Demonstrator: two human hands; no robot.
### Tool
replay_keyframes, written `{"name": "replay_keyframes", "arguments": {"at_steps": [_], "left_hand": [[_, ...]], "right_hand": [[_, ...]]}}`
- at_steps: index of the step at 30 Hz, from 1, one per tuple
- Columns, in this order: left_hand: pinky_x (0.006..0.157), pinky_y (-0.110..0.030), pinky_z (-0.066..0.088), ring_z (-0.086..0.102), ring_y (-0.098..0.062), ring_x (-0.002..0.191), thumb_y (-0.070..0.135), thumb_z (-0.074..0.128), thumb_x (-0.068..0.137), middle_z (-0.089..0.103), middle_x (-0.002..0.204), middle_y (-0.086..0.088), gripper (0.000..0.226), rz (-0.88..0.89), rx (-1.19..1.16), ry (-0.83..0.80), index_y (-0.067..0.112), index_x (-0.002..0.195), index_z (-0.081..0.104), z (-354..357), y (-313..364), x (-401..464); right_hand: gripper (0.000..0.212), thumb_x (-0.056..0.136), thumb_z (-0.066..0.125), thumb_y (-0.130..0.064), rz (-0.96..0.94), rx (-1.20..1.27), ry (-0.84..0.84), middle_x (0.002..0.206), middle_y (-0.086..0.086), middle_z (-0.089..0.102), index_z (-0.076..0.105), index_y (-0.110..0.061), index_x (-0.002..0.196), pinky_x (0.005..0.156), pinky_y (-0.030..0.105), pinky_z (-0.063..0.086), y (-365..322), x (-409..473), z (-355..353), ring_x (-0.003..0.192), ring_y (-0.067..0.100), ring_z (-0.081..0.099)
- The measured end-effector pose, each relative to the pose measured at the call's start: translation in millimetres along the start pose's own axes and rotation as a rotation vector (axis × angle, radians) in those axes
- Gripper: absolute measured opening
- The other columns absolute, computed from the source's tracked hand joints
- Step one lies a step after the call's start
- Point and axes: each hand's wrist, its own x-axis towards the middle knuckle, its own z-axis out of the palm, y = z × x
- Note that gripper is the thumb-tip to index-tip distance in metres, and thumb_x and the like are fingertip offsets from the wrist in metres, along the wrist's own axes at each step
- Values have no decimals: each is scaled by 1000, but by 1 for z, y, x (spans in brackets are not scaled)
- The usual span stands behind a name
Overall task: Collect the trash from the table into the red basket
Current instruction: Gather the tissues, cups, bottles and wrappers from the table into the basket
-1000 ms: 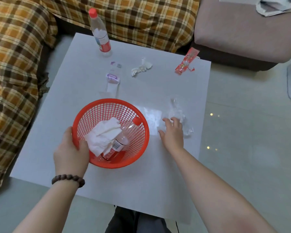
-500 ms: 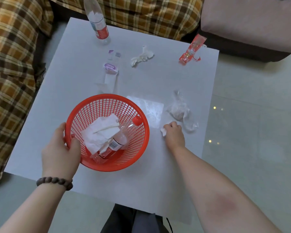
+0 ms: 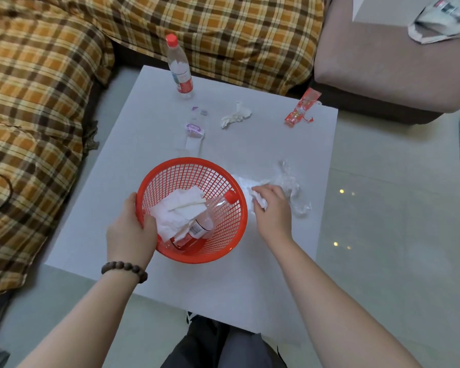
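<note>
While the left hand (image 3: 130, 232) grips the near-left rim of the red basket (image 3: 225, 241), thumb hooked inside the mesh and fingers wrapped outside, the right hand (image 3: 272, 211) is curled around a small wad of white tissue (image 3: 258, 199) just beside the basket's right rim. The wad is pinched between thumb and fingertips, and it looks lifted slightly off the table (image 3: 250, 144), though the hand hides its underside, so I cannot be sure. A beaded bracelet (image 3: 124, 269) circles the left wrist.

The basket stands on the white table, near the middle of its front half. Inside it lie a sheet of white paper towel (image 3: 175, 211) and an empty clear bottle with a red cap (image 3: 206, 219), resting slantwise with the cap up against the right wall.

Just right of the right hand, touching or nearly touching the fingers, is a crumpled clear plastic film (image 3: 290, 184). Farther back sit an upright water bottle (image 3: 179, 67) (red cap, red-and-white label) at the far edge, a flat clear wrapper with a purple label (image 3: 194, 128) behind the basket, a crumpled white tissue (image 3: 235, 115) to its right, and a red snack wrapper (image 3: 302, 107) near the far right corner.

A plaid sofa (image 3: 37, 88) borders the table on the left and far sides.
</note>
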Motion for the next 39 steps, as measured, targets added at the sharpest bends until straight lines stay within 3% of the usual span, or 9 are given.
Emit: {"name": "replay_keyframes", "arguments": {"at_steps": [4,10,13,20,23,27,31,35,39], "left_hand": [[82,-39,45,59,-36,98,14,49,90,64,115,-17,52,36,-22,25,11,141,41,-10,10,-4],[77,-29,39,60,-33,99,15,50,90,65,116,-14,52,96,-78,55,11,141,41,-21,20,-10],[81,-32,42,59,-35,101,14,51,89,65,116,-15,52,120,-89,53,11,140,43,-24,21,-13],[82,-32,44,61,-32,100,15,51,89,65,117,-11,47,136,-112,52,13,136,45,-26,14,-21],[84,-36,49,61,-29,99,19,49,90,65,116,-8,47,120,-115,21,16,136,45,-23,8,-21],[82,-43,53,62,-30,96,23,49,93,64,116,-10,49,82,-94,-20,16,141,40,-17,4,-22],[83,-43,51,60,-34,97,19,47,92,64,116,-13,49,91,-54,-46,15,140,41,-6,5,-19],[83,-45,48,60,-39,95,23,46,90,66,112,-17,51,86,-14,-41,16,140,41,9,6,-15],[80,-52,52,65,-40,87,40,41,76,69,102,-19,57,-11,-42,7,29,132,43,22,-12,-6]], "right_hand": [[25,83,64,-10,-161,86,1,108,1,56,67,-18,107,86,21,42,-56,-14,-18,100,14,55],[29,81,64,-5,-309,75,-303,111,3,60,67,-15,108,92,26,42,-107,-44,-18,107,19,55],[38,78,66,-3,-368,43,-436,116,6,63,65,-15,115,96,33,42,-118,-59,-11,110,22,54],[60,79,70,-37,-241,40,-530,132,-1,55,45,-31,134,101,39,44,-115,-76,-1,121,17,48],[64,77,69,-47,-198,109,-486,131,-4,53,42,-35,134,95,30,44,-107,-76,-6,116,11,49],[51,78,64,-49,-147,216,-283,118,-10,57,50,-34,125,88,18,45,-82,-63,-21,100,1,55],[33,83,67,-34,71,260,-14,101,-11,59,56,-26,113,86,31,51,-18,-34,-34,91,7,59],[37,85,65,-26,226,32,47,120,5,56,55,-15,120,97,37,44,63,1,-34,109,21,54],[47,85,63,-26,209,-164,-7,140,11,40,49,-13,128,105,38,34,114,44,-19,129,31,36]]}}
